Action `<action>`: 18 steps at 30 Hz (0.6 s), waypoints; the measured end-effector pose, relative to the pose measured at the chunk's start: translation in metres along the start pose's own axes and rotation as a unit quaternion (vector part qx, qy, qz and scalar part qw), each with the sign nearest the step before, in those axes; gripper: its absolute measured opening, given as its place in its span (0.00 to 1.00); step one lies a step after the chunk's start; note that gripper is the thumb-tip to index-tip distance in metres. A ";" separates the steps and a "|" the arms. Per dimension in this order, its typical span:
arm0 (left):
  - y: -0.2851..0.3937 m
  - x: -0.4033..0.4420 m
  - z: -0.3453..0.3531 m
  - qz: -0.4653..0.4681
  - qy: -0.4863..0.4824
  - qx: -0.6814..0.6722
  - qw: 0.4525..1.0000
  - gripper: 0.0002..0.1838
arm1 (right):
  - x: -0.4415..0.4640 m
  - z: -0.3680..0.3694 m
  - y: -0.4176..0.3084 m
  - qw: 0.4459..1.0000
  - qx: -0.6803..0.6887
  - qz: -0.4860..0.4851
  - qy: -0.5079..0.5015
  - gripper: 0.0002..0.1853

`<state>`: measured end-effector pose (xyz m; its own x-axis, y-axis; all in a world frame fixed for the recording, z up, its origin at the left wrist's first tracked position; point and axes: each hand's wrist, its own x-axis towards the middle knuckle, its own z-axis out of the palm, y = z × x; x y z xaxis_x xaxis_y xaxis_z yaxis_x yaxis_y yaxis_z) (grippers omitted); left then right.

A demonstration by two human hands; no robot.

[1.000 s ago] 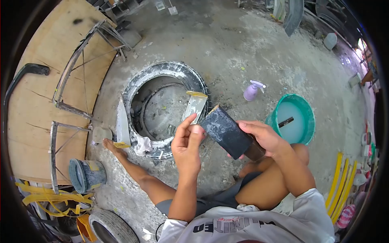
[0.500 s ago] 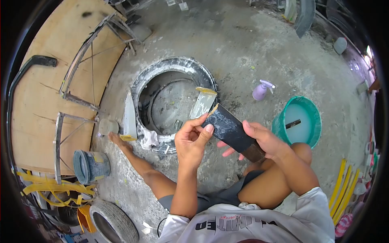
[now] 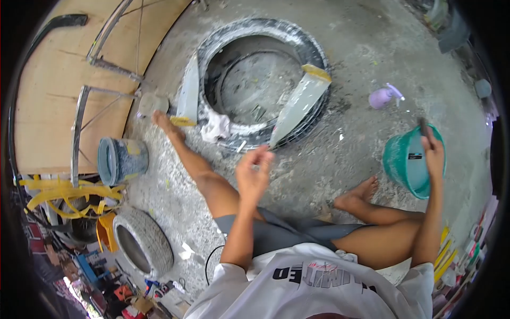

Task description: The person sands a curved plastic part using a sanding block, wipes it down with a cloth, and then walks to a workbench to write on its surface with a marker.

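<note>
In my right hand (image 3: 434,157) is a dark sheet of sandpaper (image 3: 423,127), seen nearly edge-on above the green bucket (image 3: 399,169). Cloudy water (image 3: 418,169) fills part of that bucket, and a small black piece (image 3: 415,156) lies in it. My left hand (image 3: 253,173) is raised over my lap with loosely bent fingers, and nothing shows between them. Just beyond its fingertips is the narrow end of a grey panel (image 3: 300,106) with a yellow edge, resting across the tyre (image 3: 313,45).
A second grey panel (image 3: 188,90) leans at the tyre's left, near a white cloth (image 3: 215,126). The purple spray bottle (image 3: 380,98) stands behind the green bucket. To the left are a grey bucket (image 3: 127,159), another tyre (image 3: 159,239) and metal frames (image 3: 79,127) by a wooden board (image 3: 48,117).
My hands have parted. The left hand has let go of the sandpaper, and the right has carried it rightward to the green bucket. The camera view has shifted, showing the panel on the tyre unobstructed.
</note>
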<state>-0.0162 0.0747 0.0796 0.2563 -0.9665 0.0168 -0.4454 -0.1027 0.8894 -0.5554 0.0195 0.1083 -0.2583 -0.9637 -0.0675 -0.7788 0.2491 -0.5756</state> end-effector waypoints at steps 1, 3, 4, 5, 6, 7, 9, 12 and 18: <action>-0.022 0.010 -0.018 0.001 0.050 0.063 0.997 0.16 | 0.008 0.003 0.064 0.997 -0.034 -0.024 0.072 0.21; -0.058 0.031 -0.044 0.027 0.056 0.185 0.981 0.13 | -0.005 0.009 0.127 0.966 -0.181 0.170 -0.064 0.22; -0.070 0.038 -0.052 0.048 0.038 0.215 0.975 0.13 | -0.014 0.024 0.183 0.963 -0.208 0.146 -0.091 0.20; -0.081 0.043 -0.053 0.070 0.015 0.240 0.968 0.12 | -0.025 0.043 0.226 0.956 -0.240 0.125 -0.115 0.19; -0.092 0.046 -0.049 0.092 -0.008 0.256 0.962 0.11 | -0.034 0.057 0.223 0.933 -0.317 0.124 -0.118 0.17; -0.102 0.050 -0.048 0.089 -0.018 0.255 0.963 0.11 | -0.039 0.069 0.234 0.928 -0.337 0.122 -0.106 0.17; -0.116 0.051 -0.043 0.088 -0.019 0.242 0.966 0.09 | -0.033 0.078 0.267 0.911 -0.358 0.145 -0.144 0.21; -0.112 0.054 -0.045 0.103 -0.037 0.264 0.958 0.07 | -0.049 0.052 0.134 0.905 -0.380 0.180 -0.060 0.22; -0.081 0.062 -0.039 0.037 -0.027 0.133 0.990 0.06 | -0.010 0.029 -0.058 0.931 -0.358 -0.072 0.013 0.31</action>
<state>0.0691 0.0318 0.0264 0.1720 -0.9840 0.0470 -0.6729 -0.0825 0.7351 -0.4915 0.0122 0.1185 -0.1284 -0.9917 -0.0074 -0.9854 0.1267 0.1135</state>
